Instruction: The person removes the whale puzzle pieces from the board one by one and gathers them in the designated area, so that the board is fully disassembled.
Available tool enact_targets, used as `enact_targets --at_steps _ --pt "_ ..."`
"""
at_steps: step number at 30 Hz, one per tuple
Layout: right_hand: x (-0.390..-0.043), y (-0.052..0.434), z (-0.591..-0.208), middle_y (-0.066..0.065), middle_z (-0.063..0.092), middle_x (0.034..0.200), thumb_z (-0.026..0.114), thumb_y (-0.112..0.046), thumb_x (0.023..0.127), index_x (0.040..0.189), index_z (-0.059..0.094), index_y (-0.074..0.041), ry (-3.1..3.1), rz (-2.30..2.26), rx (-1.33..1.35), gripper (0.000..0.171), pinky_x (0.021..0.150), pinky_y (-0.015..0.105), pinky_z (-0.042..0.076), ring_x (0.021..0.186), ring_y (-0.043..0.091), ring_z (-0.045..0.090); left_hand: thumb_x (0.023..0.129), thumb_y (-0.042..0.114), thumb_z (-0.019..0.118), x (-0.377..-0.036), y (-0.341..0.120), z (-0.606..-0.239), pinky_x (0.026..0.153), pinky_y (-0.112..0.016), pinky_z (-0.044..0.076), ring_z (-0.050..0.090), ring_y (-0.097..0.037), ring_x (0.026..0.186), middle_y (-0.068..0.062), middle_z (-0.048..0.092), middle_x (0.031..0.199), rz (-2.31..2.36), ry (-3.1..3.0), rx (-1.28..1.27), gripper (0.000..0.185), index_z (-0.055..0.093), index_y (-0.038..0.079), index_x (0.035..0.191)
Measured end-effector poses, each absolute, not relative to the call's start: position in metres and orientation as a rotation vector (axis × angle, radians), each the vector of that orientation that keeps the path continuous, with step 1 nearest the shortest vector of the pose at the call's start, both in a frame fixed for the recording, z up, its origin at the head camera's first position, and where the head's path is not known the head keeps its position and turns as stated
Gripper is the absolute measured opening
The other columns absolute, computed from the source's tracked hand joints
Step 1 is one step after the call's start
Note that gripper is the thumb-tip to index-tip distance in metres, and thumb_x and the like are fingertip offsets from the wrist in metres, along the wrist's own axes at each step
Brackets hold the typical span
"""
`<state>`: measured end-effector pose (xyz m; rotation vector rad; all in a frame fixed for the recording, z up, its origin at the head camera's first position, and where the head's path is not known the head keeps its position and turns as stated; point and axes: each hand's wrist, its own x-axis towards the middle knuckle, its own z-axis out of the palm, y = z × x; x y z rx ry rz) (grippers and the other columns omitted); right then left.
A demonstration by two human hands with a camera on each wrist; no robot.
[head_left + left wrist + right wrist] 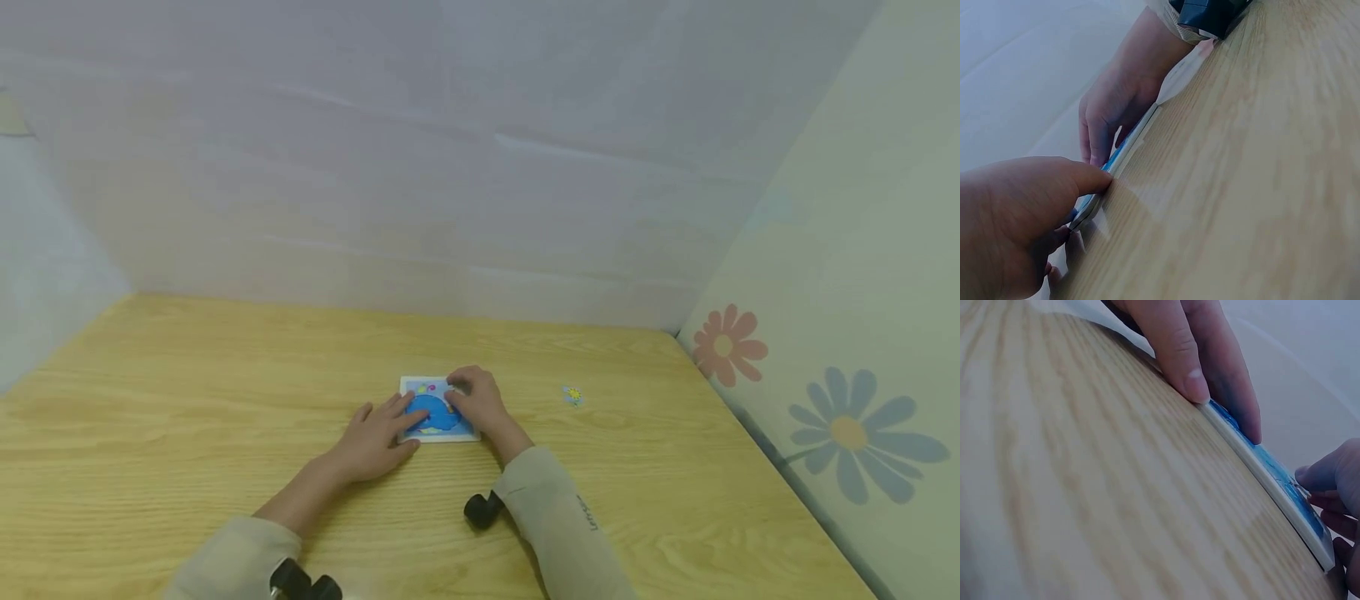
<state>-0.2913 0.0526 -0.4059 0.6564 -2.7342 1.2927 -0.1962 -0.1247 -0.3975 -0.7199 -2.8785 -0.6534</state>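
A small square puzzle board with a blue picture lies flat on the wooden table. My left hand rests on its left part with fingers straight on top. Seen from the left wrist, the left hand has its thumb against the board's white edge. My right hand arches over the board's right side, fingers curled at the far right corner. Close up, the right hand has its thumb tip at the board's edge and a finger on the top face.
A small loose coloured piece lies on the table to the right of the board. Pale walls close the table off at the back and left. A wall with flower decals runs along the right. Black wrist cameras sit on both sleeves.
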Motion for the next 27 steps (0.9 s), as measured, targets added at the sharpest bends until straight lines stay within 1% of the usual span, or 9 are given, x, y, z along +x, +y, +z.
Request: enact_targets --at_steps 9,19,23,27 --pt "-0.2918 0.0530 -0.4067 0.006 0.056 0.097 0.061 -0.009 0.080 0.095 0.061 -0.003 -2.723 1.258 0.667 0.017 0.091 0.037 0.032 0.102 0.022 0.045 0.086 0.026 0.051 -0.1966 -0.1238 -0.3969 0.091 -0.059 0.014 0.022 -0.035 0.123 -0.020 0.028 0.135 -0.640 -2.887 -0.715 0.044 0.045 0.007 0.126" --pt "-0.2920 0.0518 -0.4093 0.004 0.057 0.098 0.061 -0.012 0.080 0.095 0.061 -0.006 -2.730 1.214 0.644 0.017 0.090 0.037 0.032 0.102 0.022 0.044 0.086 0.026 0.051 -0.1964 -0.1241 -0.3983 0.091 -0.059 0.013 0.021 -0.035 0.123 -0.019 0.027 0.135 -0.650 -2.886 -0.714 0.045 0.045 0.008 0.127" --pt "-0.2916 0.0515 -0.4096 0.002 0.057 0.099 0.060 -0.012 0.081 0.098 0.060 -0.007 -2.741 1.265 0.628 0.018 0.089 0.035 0.034 0.100 0.019 0.047 0.086 0.026 0.051 -0.1969 -0.1248 -0.3999 0.091 -0.059 0.013 0.021 -0.035 0.123 -0.019 0.027 0.135 -0.652 -2.885 -0.715 0.045 0.045 0.008 0.127" --pt "-0.2916 0.0513 -0.4092 0.002 0.057 0.097 0.060 -0.010 0.081 0.106 0.058 -0.004 -2.738 1.322 0.639 0.027 0.089 0.035 0.035 0.099 0.018 0.048 0.086 0.026 0.052 -0.1969 -0.1253 -0.4005 0.091 -0.060 0.013 0.021 -0.036 0.123 -0.019 0.028 0.135 -0.656 -2.878 -0.719 0.045 0.045 0.008 0.126"
